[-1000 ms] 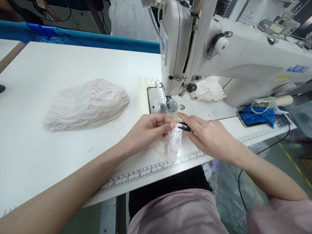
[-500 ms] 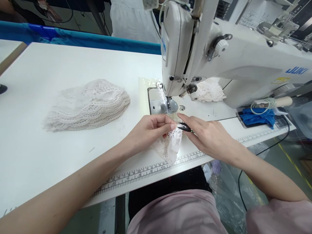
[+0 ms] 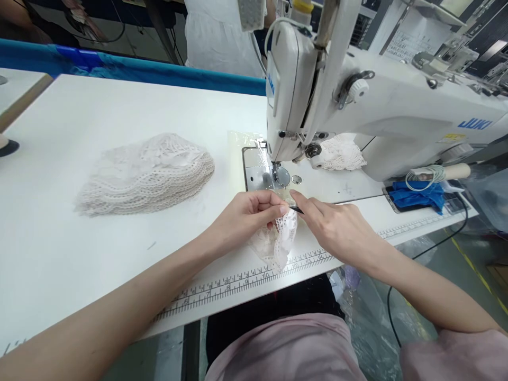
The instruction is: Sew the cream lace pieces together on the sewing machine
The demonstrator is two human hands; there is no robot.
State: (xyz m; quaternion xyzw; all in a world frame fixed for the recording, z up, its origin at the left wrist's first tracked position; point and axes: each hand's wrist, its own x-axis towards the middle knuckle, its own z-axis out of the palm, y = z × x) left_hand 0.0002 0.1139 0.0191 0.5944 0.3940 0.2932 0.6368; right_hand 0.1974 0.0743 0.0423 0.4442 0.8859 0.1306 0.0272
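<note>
Head view: one white lace piece, pinched at its upper end between thumb and fingers of the left hand, long axis running down toward the table ruler. One dark-bladed tool, gripped in the right hand, tip pointing left, just beside the left fingertips; the left hand is nearer the lace.

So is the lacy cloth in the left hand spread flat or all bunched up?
Bunched up: the left hand pinches one end of the lacy cloth, and the rest shows in folds, not flat.
</note>
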